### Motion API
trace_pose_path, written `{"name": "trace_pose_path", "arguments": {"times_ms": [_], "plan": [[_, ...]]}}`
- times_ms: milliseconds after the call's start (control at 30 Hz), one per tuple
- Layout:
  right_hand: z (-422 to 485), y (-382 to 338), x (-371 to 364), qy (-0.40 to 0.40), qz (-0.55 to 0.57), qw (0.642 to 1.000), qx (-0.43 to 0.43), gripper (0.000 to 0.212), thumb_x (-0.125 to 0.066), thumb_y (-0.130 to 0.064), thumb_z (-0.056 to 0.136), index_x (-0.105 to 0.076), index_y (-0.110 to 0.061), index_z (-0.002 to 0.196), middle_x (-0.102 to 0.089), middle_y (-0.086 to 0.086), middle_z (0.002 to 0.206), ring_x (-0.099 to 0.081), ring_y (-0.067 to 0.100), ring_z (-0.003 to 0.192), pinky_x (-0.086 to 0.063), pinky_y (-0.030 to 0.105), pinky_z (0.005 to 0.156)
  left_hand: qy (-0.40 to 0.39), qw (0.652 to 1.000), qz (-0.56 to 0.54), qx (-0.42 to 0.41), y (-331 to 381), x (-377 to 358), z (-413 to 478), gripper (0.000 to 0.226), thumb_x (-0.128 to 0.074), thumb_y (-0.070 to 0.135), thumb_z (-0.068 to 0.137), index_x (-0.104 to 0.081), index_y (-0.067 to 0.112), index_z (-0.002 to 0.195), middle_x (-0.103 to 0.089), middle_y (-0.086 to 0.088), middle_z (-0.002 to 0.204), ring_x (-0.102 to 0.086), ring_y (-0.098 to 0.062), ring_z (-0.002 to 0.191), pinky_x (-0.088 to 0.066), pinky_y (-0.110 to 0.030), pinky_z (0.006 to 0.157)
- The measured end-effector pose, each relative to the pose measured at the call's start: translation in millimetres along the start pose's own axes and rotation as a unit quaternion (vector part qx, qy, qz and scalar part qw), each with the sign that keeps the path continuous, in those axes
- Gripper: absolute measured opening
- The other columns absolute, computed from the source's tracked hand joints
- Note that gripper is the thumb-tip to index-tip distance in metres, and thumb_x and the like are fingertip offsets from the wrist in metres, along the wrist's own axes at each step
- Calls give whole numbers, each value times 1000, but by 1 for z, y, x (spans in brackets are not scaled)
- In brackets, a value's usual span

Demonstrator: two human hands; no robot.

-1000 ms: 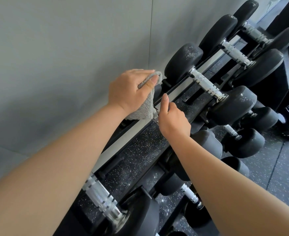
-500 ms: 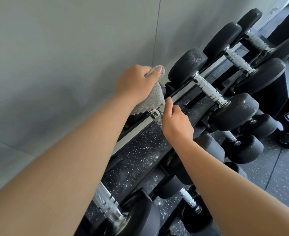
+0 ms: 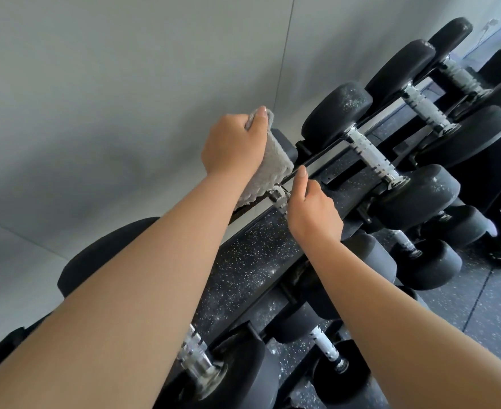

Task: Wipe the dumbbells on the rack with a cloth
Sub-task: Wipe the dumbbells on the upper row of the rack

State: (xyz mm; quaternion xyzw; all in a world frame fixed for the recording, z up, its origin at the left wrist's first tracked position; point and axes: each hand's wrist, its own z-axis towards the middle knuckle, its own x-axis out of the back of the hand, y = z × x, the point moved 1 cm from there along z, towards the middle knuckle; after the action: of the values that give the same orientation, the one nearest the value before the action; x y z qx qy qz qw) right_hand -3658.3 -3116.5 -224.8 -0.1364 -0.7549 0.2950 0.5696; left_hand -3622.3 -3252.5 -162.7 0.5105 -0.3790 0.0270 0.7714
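Observation:
My left hand (image 3: pixel 234 146) grips a grey fluffy cloth (image 3: pixel 268 169) and holds it against the far head of a black dumbbell (image 3: pixel 284 141) on the rack's top shelf. That head is mostly hidden behind the cloth. My right hand (image 3: pixel 312 211) curls round the same dumbbell's chrome handle (image 3: pixel 279 198), thumb pointing up. The black rack (image 3: pixel 252 261) with a speckled top shelf runs diagonally from lower left to upper right.
More black dumbbells with chrome handles (image 3: pixel 373 154) (image 3: pixel 426 107) line the top shelf toward the upper right; others sit on lower tiers (image 3: pixel 429 261). Another dumbbell (image 3: pixel 214 364) lies near me at the bottom. A grey wall (image 3: pixel 110 98) stands close behind the rack. Speckled floor at right.
My left hand has slid the cloth up and over the far dumbbell head, toward the wall. My right hand stays on the handle. The camera has moved closer.

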Motion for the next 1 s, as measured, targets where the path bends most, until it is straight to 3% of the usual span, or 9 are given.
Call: {"name": "trace_pose_path", "arguments": {"times_ms": [133,233,367,467,733,867,1000], "plan": [[3,0,-1,2,4,1000,-4,69,-6,-63,99,-52,-21,129,-61,1,107,-46,19,91,-32,36,76,-49,995,-60,58,-2,-2,14,59,-50,44,93,-28,12,48,-27,2,44,-29,-22,49,-24,-31,53],[2,0,-1,3,6,1000,-5,69,-6,-63,99,-52,-22,130,-63,3,111,-48,21,94,-32,36,76,-66,988,-111,80,-5,1,13,62,-51,46,92,-38,13,40,-31,4,36,-32,-22,50,-27,-31,57],[2,0,-2,8,10,1000,-7,70,-5,-63,98,-53,-21,127,-63,4,108,-48,21,91,-33,37,75,31,993,-111,11,-12,1,-14,59,-48,48,96,-32,17,48,-36,2,43,-35,-11,47,-27,-31,51],[1,0,-2,15,9,1000,-3,69,-5,-63,99,-54,-20,124,-62,3,103,-49,21,90,-33,37,74,90,983,-162,12,-27,-5,-28,53,-45,50,91,-34,21,48,-42,9,42,-36,-9,46,-27,-29,50],[-2,-1,1,13,4,1000,-1,65,-6,-60,100,-54,-19,119,-56,-1,94,-47,21,86,-30,36,71,84,966,-230,77,-28,-6,-23,56,-45,53,89,-40,24,42,-33,6,40,-31,-19,52,-28,-32,54],[-1,-1,1,11,2,1000,4,65,-6,-60,100,-55,-20,117,-56,-2,92,-48,20,86,-31,36,71,87,991,-59,86,-12,-1,-20,54,-39,46,100,-31,19,53,-41,2,57,-41,-26,64,-24,-32,57],[-1,-2,2,5,-3,1000,11,63,-7,-59,100,-53,-22,121,-53,-3,93,-47,21,88,-31,36,73,71,993,87,-24,4,0,-21,42,-32,47,101,-36,18,70,-44,0,70,-38,-26,68,-24,-32,60]]}}
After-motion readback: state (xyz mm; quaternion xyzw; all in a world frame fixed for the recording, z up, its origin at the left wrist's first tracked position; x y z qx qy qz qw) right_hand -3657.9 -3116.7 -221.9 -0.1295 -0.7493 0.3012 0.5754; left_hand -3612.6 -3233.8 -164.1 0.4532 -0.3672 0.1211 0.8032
